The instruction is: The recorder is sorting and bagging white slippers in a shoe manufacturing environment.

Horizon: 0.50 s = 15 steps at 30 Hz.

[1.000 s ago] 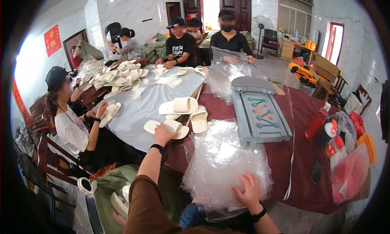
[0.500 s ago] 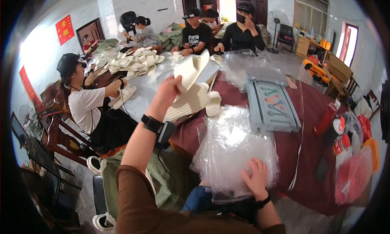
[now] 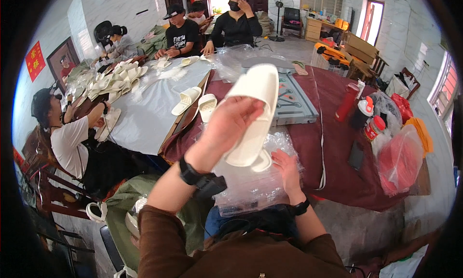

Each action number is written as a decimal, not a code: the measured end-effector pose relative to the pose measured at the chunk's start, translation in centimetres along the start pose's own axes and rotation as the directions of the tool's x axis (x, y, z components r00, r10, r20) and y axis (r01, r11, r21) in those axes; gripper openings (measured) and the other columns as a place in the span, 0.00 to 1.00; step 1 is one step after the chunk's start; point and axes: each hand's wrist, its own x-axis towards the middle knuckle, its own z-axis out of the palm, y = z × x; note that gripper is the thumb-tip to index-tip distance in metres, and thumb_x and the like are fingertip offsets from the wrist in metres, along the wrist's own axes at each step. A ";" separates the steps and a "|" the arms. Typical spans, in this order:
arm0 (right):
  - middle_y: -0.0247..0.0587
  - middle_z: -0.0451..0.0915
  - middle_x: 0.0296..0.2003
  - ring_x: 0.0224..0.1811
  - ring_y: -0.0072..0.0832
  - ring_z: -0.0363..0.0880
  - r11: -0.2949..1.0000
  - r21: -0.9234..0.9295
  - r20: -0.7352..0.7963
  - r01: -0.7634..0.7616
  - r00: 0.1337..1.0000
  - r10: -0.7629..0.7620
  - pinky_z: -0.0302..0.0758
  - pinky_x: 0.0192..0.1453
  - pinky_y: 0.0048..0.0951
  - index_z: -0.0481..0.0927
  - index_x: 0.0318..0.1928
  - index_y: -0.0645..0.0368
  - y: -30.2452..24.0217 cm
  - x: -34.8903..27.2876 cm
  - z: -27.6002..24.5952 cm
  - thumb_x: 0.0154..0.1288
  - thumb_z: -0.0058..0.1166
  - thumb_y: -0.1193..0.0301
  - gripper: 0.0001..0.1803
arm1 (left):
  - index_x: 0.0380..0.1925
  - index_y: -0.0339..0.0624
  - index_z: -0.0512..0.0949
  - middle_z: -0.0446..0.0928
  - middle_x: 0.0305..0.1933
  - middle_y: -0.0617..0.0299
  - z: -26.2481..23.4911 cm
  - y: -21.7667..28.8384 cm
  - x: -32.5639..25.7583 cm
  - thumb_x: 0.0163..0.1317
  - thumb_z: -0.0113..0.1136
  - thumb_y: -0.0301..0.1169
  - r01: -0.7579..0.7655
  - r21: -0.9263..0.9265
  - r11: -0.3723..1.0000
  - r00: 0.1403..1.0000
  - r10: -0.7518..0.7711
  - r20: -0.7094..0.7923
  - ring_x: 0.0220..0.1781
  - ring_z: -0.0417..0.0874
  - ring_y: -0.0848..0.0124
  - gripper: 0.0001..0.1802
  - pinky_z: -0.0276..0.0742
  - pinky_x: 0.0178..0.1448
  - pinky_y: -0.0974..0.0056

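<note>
My left hand is closed around the strap of a cream slide slipper, held up tilted in front of me. Below its heel end shows part of another cream slipper; I cannot tell whether the same hand carries it. Beside that, my right hand is open, fingers apart, over a stack of clear plastic bags at the table's near edge. To the left of the raised slipper, two more cream slippers, one and another, rest on the table.
Behind the slipper lies a grey plastic panel on the dark red cloth. A red bottle, a jar, a phone and a bagged red bundle stand right. Co-workers sit around a slipper heap.
My left hand has brought the slipper from the left to the middle, over the bags. My right hand has lifted towards it. The whole view has shifted to the right.
</note>
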 end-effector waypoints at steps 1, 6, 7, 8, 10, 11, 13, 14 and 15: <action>0.49 0.70 0.65 0.65 0.40 0.70 0.985 0.164 -0.012 -0.056 0.998 0.059 0.62 0.71 0.42 0.69 0.66 0.67 -1.4 -0.4 0.6 0.78 0.34 0.46 0.36 | 0.48 0.24 0.73 0.77 0.52 0.48 -0.9 -2.1 0.3 0.70 0.54 0.27 -0.005 0.000 1.000 0.999 0.005 -0.037 0.59 0.78 0.60 0.14 0.70 0.71 0.56; 0.54 0.71 0.64 0.65 0.35 0.71 0.983 0.131 -0.060 -0.129 0.989 0.138 0.63 0.70 0.37 0.64 0.69 0.68 0.2 -0.4 0.5 0.78 0.32 0.44 0.39 | 0.60 0.24 0.66 0.73 0.62 0.47 -6.6 -12.0 -0.2 0.70 0.54 0.26 0.103 0.013 0.995 0.994 -0.102 -0.043 0.65 0.74 0.61 0.22 0.69 0.72 0.60; 0.54 0.72 0.62 0.63 0.34 0.72 0.996 -0.020 -0.031 -0.083 0.996 0.082 0.65 0.69 0.35 0.63 0.69 0.68 1.4 -0.6 -0.4 0.78 0.35 0.46 0.37 | 0.61 0.22 0.65 0.72 0.63 0.47 -5.4 -12.6 -0.9 0.70 0.55 0.27 0.174 0.086 0.981 0.978 -0.161 -0.133 0.65 0.74 0.62 0.24 0.68 0.71 0.61; 0.54 0.73 0.61 0.62 0.33 0.73 0.985 -0.169 0.008 -0.035 0.999 0.037 0.67 0.67 0.32 0.61 0.70 0.68 2.5 -0.7 -1.3 0.78 0.38 0.48 0.36 | 0.63 0.21 0.63 0.72 0.64 0.47 -4.6 -13.3 -1.5 0.70 0.56 0.27 0.248 0.154 0.956 0.951 -0.210 -0.228 0.66 0.73 0.62 0.27 0.68 0.71 0.63; 0.52 0.75 0.57 0.58 0.32 0.75 0.991 -0.109 0.034 -0.081 0.996 0.085 0.70 0.64 0.31 0.62 0.68 0.69 0.4 -1.2 0.7 0.75 0.47 0.51 0.36 | 0.64 0.25 0.65 0.72 0.65 0.51 -6.9 -13.2 -4.2 0.68 0.59 0.27 0.181 0.272 0.945 0.970 -0.125 -0.210 0.66 0.74 0.64 0.28 0.69 0.70 0.64; 0.50 0.77 0.53 0.54 0.31 0.77 0.991 -0.061 0.038 -0.121 0.992 0.124 0.73 0.60 0.29 0.63 0.67 0.69 -0.8 -1.4 1.5 0.72 0.55 0.54 0.36 | 0.63 0.29 0.67 0.72 0.65 0.52 -7.8 -13.1 -5.3 0.67 0.60 0.27 0.148 0.526 0.838 0.972 -0.024 -0.234 0.64 0.74 0.64 0.26 0.70 0.69 0.64; 0.47 0.78 0.49 0.49 0.30 0.78 0.963 -0.220 -0.022 -0.153 0.988 0.152 0.75 0.56 0.30 0.64 0.64 0.69 -1.6 -0.9 2.1 0.66 0.62 0.56 0.37 | 0.59 0.40 0.74 0.70 0.65 0.45 -8.4 -12.6 -7.0 0.60 0.64 0.28 0.104 0.857 0.505 0.964 0.160 -0.212 0.64 0.74 0.54 0.25 0.71 0.66 0.58; 0.44 0.78 0.45 0.44 0.28 0.79 0.909 -0.375 -0.079 -0.181 0.983 0.163 0.77 0.52 0.30 0.66 0.62 0.69 -1.7 -0.7 2.5 0.60 0.69 0.58 0.39 | 0.59 0.40 0.74 0.70 0.65 0.45 -8.6 -12.7 -7.8 0.60 0.64 0.28 0.111 0.857 0.503 0.964 0.155 -0.215 0.64 0.74 0.54 0.25 0.71 0.66 0.58; 0.43 0.78 0.40 0.40 0.27 0.78 0.887 -0.424 -0.120 -0.184 0.982 0.146 0.78 0.46 0.31 0.63 0.62 0.68 -1.9 -0.3 2.8 0.53 0.74 0.58 0.44 | 0.60 0.39 0.74 0.69 0.65 0.44 -8.7 -12.8 -8.5 0.59 0.66 0.30 0.046 0.980 0.194 0.954 0.282 -0.100 0.65 0.71 0.47 0.27 0.68 0.68 0.54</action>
